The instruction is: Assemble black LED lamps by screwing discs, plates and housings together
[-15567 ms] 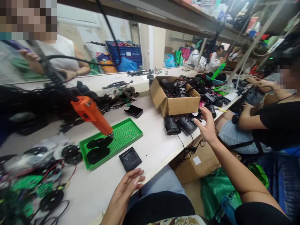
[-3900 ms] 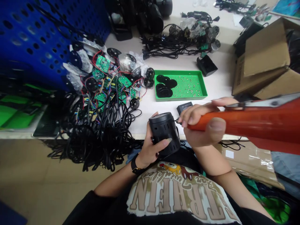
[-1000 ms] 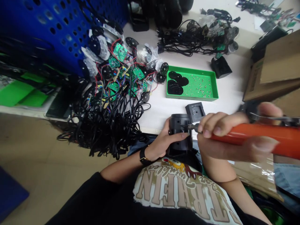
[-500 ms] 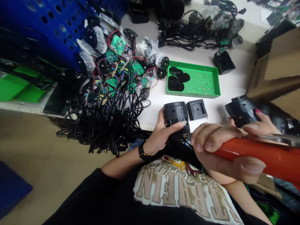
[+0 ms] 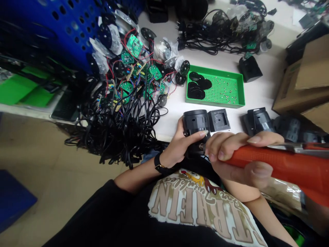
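My left hand [image 5: 177, 147], with a black watch [image 5: 159, 164] on its wrist, is closed around a black cylindrical plastic housing [image 5: 196, 120]. Its thumb lies across the housing's side. An orange powered screwdriver [image 5: 280, 166] is in my right hand [image 5: 228, 151], with a metal lever along its body. The screwdriver's tip points left at the lower part of the housing; whether it sits in a screw is hidden by my fingers. Just right of the housing is a square black box part [image 5: 219, 120] with a recessed face.
A green tray [image 5: 244, 91] holds black discs [image 5: 196, 90] and small screws. Circuit boards [image 5: 135, 45] with wires and black cables [image 5: 123, 130] are heaped at left. Another black housing [image 5: 259, 120] stands at right, near cardboard boxes [image 5: 308, 65]. More cables [image 5: 205, 37] lie behind.
Another person's hand with red nails has left the black housing at right, which now stands on the table. My right hand and the screwdriver have shifted slightly left, closer to my housing.
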`<action>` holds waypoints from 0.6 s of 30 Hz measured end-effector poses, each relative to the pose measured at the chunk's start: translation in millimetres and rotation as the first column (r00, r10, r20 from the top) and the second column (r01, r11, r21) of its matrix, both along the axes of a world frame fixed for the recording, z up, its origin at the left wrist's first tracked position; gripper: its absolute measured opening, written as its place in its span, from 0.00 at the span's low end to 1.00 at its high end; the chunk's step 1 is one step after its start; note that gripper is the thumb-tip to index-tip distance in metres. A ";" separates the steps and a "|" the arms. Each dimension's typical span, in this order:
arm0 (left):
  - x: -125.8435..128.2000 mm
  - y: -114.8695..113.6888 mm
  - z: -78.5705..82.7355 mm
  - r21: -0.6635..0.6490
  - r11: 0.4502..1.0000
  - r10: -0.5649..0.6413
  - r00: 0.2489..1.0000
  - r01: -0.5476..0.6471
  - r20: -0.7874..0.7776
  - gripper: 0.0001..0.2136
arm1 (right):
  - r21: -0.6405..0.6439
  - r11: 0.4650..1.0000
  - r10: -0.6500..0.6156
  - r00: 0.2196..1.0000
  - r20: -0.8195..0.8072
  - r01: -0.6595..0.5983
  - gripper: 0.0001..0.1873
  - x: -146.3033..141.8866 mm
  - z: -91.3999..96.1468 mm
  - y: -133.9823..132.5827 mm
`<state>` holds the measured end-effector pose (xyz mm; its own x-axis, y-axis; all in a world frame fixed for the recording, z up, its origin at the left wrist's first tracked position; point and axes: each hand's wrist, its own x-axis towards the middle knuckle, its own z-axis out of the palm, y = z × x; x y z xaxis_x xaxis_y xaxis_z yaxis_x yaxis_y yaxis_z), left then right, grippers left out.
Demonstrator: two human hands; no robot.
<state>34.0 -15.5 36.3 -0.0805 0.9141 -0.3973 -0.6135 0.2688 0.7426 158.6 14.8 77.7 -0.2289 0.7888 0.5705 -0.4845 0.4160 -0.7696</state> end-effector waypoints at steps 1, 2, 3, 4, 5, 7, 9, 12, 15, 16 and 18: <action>-0.1 0.4 -0.3 -0.004 1.000 0.005 1.000 -0.005 0.003 0.37 | 0.042 0.999 -0.006 0.998 -0.062 0.008 0.11 -7.0 0.1 2.8; -0.2 0.8 -0.7 -0.011 1.000 0.009 1.000 -0.009 0.004 0.37 | 0.072 0.997 -0.017 0.994 -0.104 0.025 0.10 -12.5 -0.2 5.4; -0.4 1.1 -1.3 -0.019 1.000 0.013 1.000 -0.013 0.003 0.36 | 0.098 0.994 -0.031 0.991 -0.129 0.044 0.10 -16.6 -0.6 7.5; -0.6 1.2 -2.0 -0.026 1.000 0.017 1.000 -0.017 0.001 0.36 | 0.120 0.991 -0.042 0.990 -0.135 0.058 0.11 -19.1 -0.9 8.9; -0.9 1.3 -3.0 -0.027 0.999 0.021 1.000 -0.021 -0.001 0.36 | 0.137 0.988 -0.051 0.990 -0.134 0.069 0.12 -20.3 -0.7 9.5; -1.7 0.9 -5.4 -0.010 1.000 0.025 1.000 -0.025 0.001 0.36 | 0.134 0.988 -0.060 0.993 -0.100 0.073 0.16 -20.0 1.7 9.3; -2.8 -0.1 -7.9 0.026 0.999 0.023 1.000 -0.024 0.017 0.38 | 0.110 0.991 -0.068 0.994 -0.082 0.077 0.17 -18.7 6.5 8.3; -4.3 -2.1 -11.0 0.071 0.997 0.006 0.998 -0.010 0.055 0.41 | 0.093 0.991 -0.089 0.992 -0.087 0.097 0.13 -18.6 14.6 6.0; -4.4 -3.8 -13.8 0.087 0.996 0.024 0.998 -0.029 0.064 0.44 | 0.059 0.981 -0.181 0.979 -0.090 0.187 0.13 -17.6 20.0 0.5; -4.1 -4.1 -14.9 0.084 0.996 0.034 0.997 -0.040 0.066 0.45 | 0.027 0.976 -0.215 0.975 -0.056 0.217 0.13 -15.8 21.6 -2.2; -3.9 -4.6 -17.5 0.070 0.996 0.048 0.996 -0.054 0.076 0.47 | -0.064 0.974 -0.210 0.974 0.084 0.215 0.16 -9.4 25.2 -7.2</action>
<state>30.2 -20.1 18.8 -0.1004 0.9361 -0.3371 -0.6790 0.1831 0.7109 149.2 7.6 102.9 -0.0922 0.8628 0.4972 -0.3295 0.4447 -0.8329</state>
